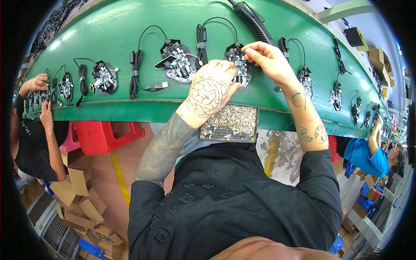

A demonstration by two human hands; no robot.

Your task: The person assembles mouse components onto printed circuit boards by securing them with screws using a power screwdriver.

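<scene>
In front of me on the green bench lies an opened computer mouse [237,56], its circuit board and inner parts bare and a black cable leaving its far end. My left hand [212,86] grips its near left side, fingers curled over it and thumb by the near edge. Above its far right side, my right hand [269,60] pinches thumb and forefinger together; whatever lies between them is too small to make out. Below my left hand, at the bench edge, a black tray [229,123] holds many small metal screws.
A black electric screwdriver [253,21] lies beyond my right hand. Another opened mouse [178,63] with a coiled cable [135,71] sits to the left. More opened mice line the green bench [108,34] both ways. Co-workers sit at either side; a red stool [102,138] stands left.
</scene>
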